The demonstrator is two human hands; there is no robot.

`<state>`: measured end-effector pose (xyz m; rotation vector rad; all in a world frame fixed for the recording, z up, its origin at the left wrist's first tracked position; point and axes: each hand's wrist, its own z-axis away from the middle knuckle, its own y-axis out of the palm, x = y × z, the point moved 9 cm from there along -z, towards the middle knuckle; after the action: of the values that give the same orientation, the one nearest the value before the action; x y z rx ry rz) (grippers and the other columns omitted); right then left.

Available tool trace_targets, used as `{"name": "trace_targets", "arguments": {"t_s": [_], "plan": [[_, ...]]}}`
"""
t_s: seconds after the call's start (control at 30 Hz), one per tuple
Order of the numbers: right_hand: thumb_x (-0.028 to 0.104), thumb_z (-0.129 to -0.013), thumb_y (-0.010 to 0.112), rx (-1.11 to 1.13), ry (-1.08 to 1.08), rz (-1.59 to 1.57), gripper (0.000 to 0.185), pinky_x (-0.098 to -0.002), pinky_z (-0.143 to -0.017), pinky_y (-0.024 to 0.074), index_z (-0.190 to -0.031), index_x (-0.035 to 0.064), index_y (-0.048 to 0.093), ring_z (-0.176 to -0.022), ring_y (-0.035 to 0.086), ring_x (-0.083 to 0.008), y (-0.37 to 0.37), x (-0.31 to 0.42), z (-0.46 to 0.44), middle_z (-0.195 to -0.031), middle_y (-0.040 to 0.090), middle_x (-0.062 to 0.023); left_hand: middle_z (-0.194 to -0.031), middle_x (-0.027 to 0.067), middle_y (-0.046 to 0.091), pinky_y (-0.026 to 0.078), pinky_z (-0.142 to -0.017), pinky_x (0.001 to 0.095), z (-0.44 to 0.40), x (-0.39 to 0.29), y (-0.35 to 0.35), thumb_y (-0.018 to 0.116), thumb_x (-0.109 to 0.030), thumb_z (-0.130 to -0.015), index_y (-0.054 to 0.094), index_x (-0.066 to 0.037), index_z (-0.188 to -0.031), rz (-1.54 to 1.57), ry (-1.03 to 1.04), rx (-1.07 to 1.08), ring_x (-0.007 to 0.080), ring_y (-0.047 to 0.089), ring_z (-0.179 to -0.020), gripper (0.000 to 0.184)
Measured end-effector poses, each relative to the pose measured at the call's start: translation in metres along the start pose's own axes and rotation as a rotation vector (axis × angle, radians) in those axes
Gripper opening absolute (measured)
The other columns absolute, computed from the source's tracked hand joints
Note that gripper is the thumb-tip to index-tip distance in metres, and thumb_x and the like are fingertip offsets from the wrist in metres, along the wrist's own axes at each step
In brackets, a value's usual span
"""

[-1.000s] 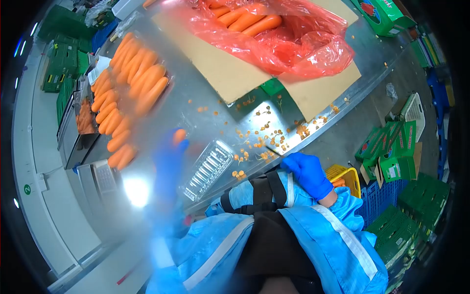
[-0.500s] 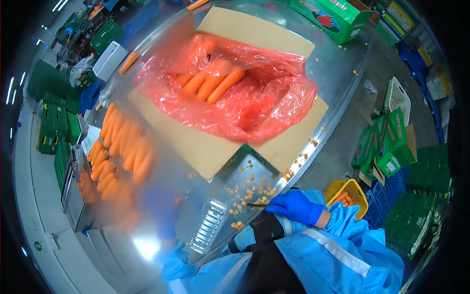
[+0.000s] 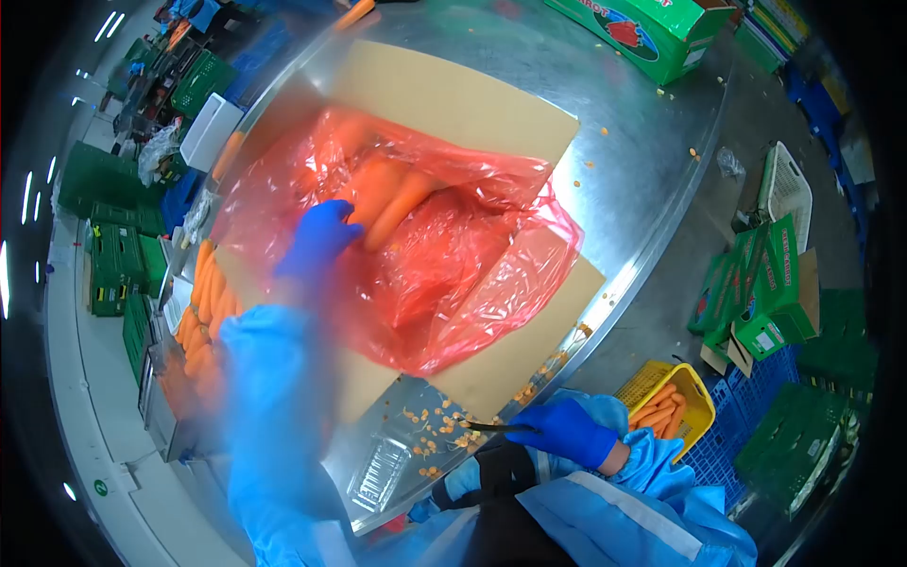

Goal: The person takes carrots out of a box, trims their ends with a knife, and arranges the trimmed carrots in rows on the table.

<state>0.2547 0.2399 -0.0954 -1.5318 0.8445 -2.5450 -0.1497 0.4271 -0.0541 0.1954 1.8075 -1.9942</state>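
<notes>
My left hand (image 3: 323, 236), in a blue glove, reaches over the open carton (image 3: 453, 85) at the carrots (image 3: 397, 208) in its red plastic liner (image 3: 425, 283). Its fingers are bent against the carrots, blurred, and whether one is gripped cannot be made out. Near the table's front edge my gloved right hand (image 3: 567, 433) is closed round a thin dark knife (image 3: 487, 427), its blade pointing left. A clear plastic tray (image 3: 381, 472) lies on the metal table beside scattered carrot tops (image 3: 439, 425). Left of the carton, more carrots (image 3: 210, 293) lie in rows.
A green carrot box (image 3: 652, 38) stands at the table's far side. A yellow basket (image 3: 699, 406) of carrots and blue crates (image 3: 732, 454) are at the right, below flattened green cartons (image 3: 756, 283). A white box (image 3: 210, 132) is at the upper left.
My left hand has moved from beside the clear tray up to the carrots in the carton. The view has shifted, and my right hand still holds the knife near the table edge.
</notes>
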Motion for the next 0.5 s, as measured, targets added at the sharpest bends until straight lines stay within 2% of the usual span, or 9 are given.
{"name": "trace_targets", "arguments": {"t_s": [0.1, 0.17, 0.27, 0.37, 0.43, 0.5], "plan": [[0.038, -0.091, 0.061, -0.089, -0.003, -0.077, 0.029, -0.0349, -0.069, 0.0513, -0.104, 0.0140, 0.070, -0.078, 0.066, -0.0278, -0.009, -0.019, 0.007, -0.090, 0.069, -0.0088, -0.114, 0.0213, 0.065, 0.051, -0.090, 0.0395, -0.038, 0.007, 0.027, 0.082, -0.035, -0.066, 0.060, 0.002, -0.121, -0.069, -0.017, -0.149, 0.0352, 0.063, -0.105, 0.069], [0.037, -0.090, 0.062, -0.180, -0.034, -0.104, 0.027, -0.0361, -0.063, 0.0509, -0.101, 0.0133, 0.070, -0.073, 0.065, -0.0284, -0.015, -0.027, 0.013, -0.087, 0.067, -0.0093, -0.110, 0.0230, 0.065, 0.051, -0.085, 0.0411, -0.039, 0.013, 0.042, 0.084, -0.036, -0.063, 0.061, 0.003, -0.115, 0.186, -0.113, -0.230, 0.0375, 0.063, -0.101, 0.069], [0.036, -0.089, 0.062, -0.245, -0.034, -0.105, 0.024, -0.0368, -0.059, 0.0504, -0.098, 0.0136, 0.069, -0.069, 0.065, -0.0284, -0.023, -0.035, 0.020, -0.085, 0.066, -0.0091, -0.107, 0.0237, 0.065, 0.051, -0.082, 0.0417, -0.038, -0.011, 0.038, 0.084, -0.035, -0.063, 0.061, 0.003, -0.109, 0.120, -0.095, -0.266, 0.0386, 0.063, -0.097, 0.065], [0.035, -0.089, 0.062, -0.223, -0.014, -0.022, 0.023, -0.0367, -0.058, 0.0501, -0.096, 0.0135, 0.068, -0.068, 0.064, -0.0277, -0.021, -0.037, 0.023, -0.084, 0.066, -0.0086, -0.106, 0.0233, 0.065, 0.051, -0.082, 0.0413, -0.035, -0.025, 0.035, 0.085, -0.030, -0.064, 0.061, 0.004, -0.107, 0.109, -0.044, -0.216, 0.0382, 0.063, -0.095, 0.060], [0.035, -0.089, 0.062, -0.217, -0.018, 0.021, 0.024, -0.0367, -0.057, 0.0498, -0.095, 0.0129, 0.068, -0.067, 0.064, -0.0274, -0.017, -0.037, 0.025, -0.082, 0.065, -0.0082, -0.108, 0.0206, 0.066, 0.051, -0.085, 0.0401, -0.024, -0.043, 0.025, 0.084, -0.025, -0.066, 0.060, 0.004, -0.111, 0.037, -0.067, -0.100, 0.0355, 0.063, -0.099, 0.059], [0.035, -0.090, 0.062, -0.232, -0.038, 0.028, 0.024, -0.0368, -0.057, 0.0496, -0.095, 0.0120, 0.067, -0.066, 0.064, -0.0273, -0.011, -0.038, 0.026, -0.081, 0.065, -0.0079, -0.112, 0.0161, 0.065, 0.049, -0.091, 0.0396, 0.010, -0.076, 0.004, 0.082, -0.018, -0.068, 0.059, 0.003, -0.116, 0.409, 0.039, -0.117, 0.0315, 0.063, -0.105, 0.058]]}}
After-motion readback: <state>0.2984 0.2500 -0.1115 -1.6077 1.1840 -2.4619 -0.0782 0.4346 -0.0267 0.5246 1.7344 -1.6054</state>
